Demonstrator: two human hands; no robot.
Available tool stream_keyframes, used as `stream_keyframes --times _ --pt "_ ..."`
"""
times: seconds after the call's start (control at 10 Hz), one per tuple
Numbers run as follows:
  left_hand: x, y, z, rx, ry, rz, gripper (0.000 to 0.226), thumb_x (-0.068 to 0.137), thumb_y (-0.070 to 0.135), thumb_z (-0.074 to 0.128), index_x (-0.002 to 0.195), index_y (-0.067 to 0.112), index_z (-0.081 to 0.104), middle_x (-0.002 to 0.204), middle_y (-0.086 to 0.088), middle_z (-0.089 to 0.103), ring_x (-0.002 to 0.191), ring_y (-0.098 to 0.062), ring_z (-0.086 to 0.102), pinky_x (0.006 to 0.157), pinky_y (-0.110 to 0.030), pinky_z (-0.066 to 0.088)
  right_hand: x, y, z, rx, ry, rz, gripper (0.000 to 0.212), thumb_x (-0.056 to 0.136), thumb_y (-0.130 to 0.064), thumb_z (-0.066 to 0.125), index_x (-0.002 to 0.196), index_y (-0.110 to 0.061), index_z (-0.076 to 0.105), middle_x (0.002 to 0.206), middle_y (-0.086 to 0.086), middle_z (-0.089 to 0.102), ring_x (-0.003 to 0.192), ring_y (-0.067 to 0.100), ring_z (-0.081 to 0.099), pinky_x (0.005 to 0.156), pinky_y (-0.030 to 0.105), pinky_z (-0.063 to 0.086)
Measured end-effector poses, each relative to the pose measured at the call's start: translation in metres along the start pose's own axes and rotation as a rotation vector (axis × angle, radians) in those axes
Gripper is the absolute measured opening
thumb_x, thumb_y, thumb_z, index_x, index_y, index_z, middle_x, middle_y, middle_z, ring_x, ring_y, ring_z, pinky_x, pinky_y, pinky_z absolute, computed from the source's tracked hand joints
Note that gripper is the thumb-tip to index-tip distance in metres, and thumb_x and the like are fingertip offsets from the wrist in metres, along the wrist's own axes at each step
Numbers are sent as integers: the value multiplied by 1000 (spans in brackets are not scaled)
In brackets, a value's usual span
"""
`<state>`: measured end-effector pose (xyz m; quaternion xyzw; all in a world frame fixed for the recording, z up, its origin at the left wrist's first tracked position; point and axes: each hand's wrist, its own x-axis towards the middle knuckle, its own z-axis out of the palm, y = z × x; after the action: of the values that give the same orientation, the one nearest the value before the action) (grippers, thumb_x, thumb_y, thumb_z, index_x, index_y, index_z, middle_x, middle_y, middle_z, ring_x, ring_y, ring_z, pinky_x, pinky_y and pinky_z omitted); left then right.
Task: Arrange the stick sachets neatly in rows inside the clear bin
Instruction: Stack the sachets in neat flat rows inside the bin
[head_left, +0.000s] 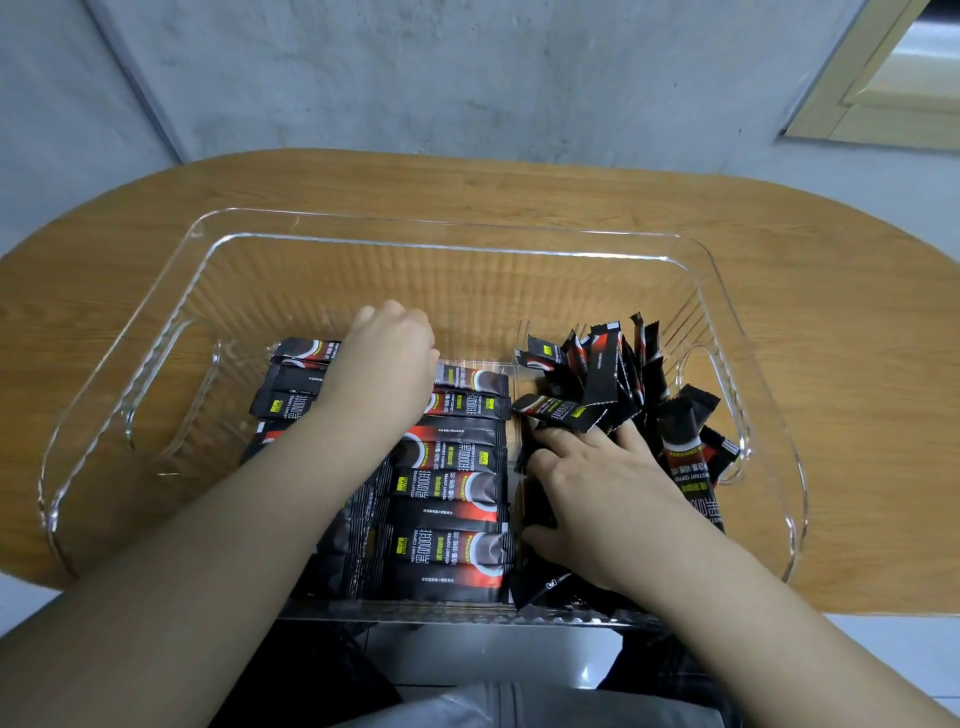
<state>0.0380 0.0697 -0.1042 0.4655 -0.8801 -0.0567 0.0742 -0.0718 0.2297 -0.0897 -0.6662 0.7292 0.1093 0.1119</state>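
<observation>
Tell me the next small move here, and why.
Probably lift the one black stick sachet lying across the right hand's fingertips and lay it onto the flat rows of black sachets beside the left hand. The jumbled heap of black sachets on the clear plastic bin's right side is still unsorted.
</observation>
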Motion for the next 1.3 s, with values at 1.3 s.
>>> stream_keyframes --times 1.3 --pt "-1 19 -23 -465 -309 435 25 83 32 69 105 32 57 62 4 56 49 0 46 52 -17 33 1 1 -2 22 -25 20 55 92 -48 43 136 -15 40 151 2 28 146 15 3 109 46 14"
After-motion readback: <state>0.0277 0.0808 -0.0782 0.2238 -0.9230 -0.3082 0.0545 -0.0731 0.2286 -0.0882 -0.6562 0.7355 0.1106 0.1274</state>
